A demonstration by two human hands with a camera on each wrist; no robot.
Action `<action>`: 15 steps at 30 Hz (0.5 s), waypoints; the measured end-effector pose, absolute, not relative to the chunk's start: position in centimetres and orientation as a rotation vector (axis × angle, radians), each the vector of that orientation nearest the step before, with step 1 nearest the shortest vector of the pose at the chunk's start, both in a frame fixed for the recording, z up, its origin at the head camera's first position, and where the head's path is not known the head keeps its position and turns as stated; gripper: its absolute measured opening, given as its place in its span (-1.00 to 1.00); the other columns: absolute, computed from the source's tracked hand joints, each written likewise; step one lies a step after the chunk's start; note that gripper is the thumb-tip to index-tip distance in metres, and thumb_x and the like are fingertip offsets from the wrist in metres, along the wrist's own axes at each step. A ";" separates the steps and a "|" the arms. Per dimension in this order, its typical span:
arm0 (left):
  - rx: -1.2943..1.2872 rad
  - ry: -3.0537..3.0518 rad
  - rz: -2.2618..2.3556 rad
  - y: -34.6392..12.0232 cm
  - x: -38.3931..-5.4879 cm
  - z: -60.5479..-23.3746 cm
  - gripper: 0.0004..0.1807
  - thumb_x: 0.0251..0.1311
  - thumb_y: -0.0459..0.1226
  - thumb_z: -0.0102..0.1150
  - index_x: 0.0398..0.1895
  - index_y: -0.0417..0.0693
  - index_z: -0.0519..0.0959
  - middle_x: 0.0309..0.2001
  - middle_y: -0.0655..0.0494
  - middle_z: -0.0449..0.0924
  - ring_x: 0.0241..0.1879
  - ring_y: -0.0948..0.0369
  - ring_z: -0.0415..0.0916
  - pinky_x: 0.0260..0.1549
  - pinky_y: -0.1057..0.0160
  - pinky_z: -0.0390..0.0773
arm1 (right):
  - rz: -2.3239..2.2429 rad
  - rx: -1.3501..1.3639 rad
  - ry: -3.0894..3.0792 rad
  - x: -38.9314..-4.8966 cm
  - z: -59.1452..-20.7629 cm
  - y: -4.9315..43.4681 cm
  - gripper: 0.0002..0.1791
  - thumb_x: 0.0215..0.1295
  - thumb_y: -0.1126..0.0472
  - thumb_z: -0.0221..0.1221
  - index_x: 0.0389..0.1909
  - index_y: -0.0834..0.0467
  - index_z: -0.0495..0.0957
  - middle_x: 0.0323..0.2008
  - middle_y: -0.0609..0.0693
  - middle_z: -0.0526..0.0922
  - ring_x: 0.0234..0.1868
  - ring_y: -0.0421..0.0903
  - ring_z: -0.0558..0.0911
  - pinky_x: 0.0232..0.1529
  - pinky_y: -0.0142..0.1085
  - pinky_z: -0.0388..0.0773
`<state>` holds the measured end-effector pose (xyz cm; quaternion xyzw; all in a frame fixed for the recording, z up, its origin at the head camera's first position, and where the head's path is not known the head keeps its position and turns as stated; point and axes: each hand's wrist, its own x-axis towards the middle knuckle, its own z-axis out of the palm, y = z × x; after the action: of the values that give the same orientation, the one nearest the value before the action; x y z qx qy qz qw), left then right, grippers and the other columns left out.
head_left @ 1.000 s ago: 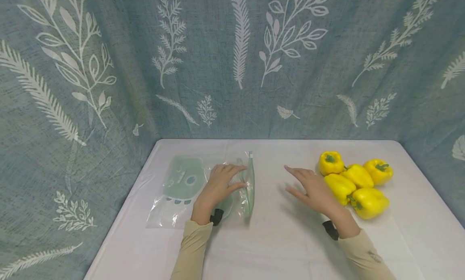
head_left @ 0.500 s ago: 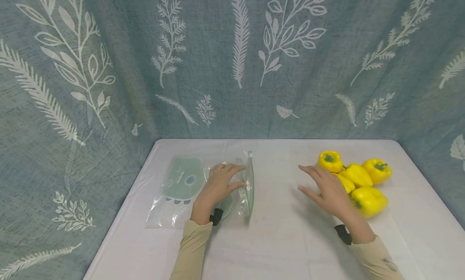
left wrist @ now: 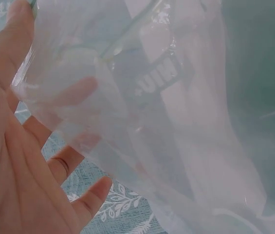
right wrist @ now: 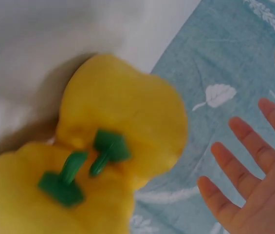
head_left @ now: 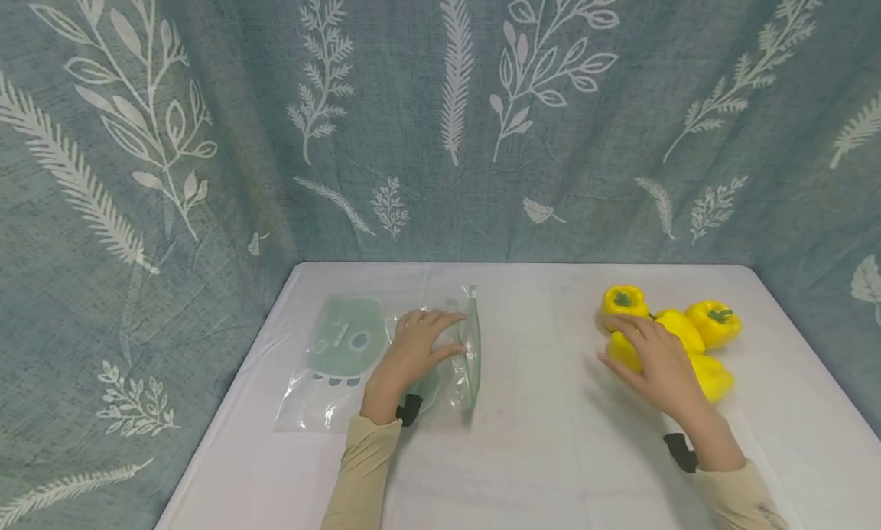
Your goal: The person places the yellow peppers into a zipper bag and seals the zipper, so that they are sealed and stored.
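My left hand (head_left: 411, 350) lies over the mouth end of a clear zip bag (head_left: 347, 335) with a green print and a green zip edge. In the left wrist view its fingers are spread, some showing through the bag's plastic (left wrist: 142, 126). My right hand (head_left: 664, 365) hovers at the near left of the yellow bell peppers (head_left: 714, 323), hiding parts of several. The right wrist view has its fingers stretched out, apart from two peppers (right wrist: 132, 102) with green stems. Whether it touches a pepper cannot be told from the head view.
A white cloth (head_left: 530, 438) covers the table, with the bag on its left and the peppers grouped on its right. Blue-green curtains (head_left: 413, 132) with white leaf patterns rise behind the table and at its sides.
My right hand has moved to the right, from the middle of the table to over the peppers. The left hand and the bag stay where they were.
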<state>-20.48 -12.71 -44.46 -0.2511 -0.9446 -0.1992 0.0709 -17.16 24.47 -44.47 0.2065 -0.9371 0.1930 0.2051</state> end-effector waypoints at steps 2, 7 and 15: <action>-0.754 -2.838 -0.606 -12.7 -20.5 -44.4 -0.42 0.15 0.12 0.06 0.25 0.21 0.35 0.16 0.12 0.44 0.17 -0.01 0.25 0.24 -0.12 0.07 | 0.540 0.562 -2.621 -17.0 -44.4 25.0 -0.44 0.08 0.08 0.30 0.12 0.14 0.44 0.11 0.14 0.44 0.09 0.18 0.38 -0.03 0.11 0.30; -0.752 -2.846 -0.623 -12.8 -20.5 -44.5 -0.41 0.15 0.11 0.07 0.26 0.21 0.34 0.17 0.11 0.43 0.17 -0.01 0.25 0.24 -0.13 0.07 | 0.522 0.533 -2.643 -16.4 -44.6 26.7 -0.40 0.10 0.06 0.29 0.17 0.13 0.39 0.13 0.22 0.40 0.13 0.24 0.32 0.04 0.16 0.22; -0.761 -2.829 -0.634 -12.7 -20.6 -44.6 -0.42 0.15 0.10 0.08 0.25 0.20 0.35 0.16 0.11 0.44 0.14 -0.01 0.27 0.21 -0.15 0.11 | 0.504 0.422 -2.684 -15.8 -45.0 29.2 -0.35 0.07 0.04 0.31 0.17 0.18 0.38 0.16 0.29 0.31 0.15 0.32 0.24 0.00 0.28 0.17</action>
<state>-20.58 -12.74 -44.64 -0.2531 -0.9414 -0.2111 0.0723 -15.76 29.20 -45.03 0.1499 -0.9540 0.1790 0.1882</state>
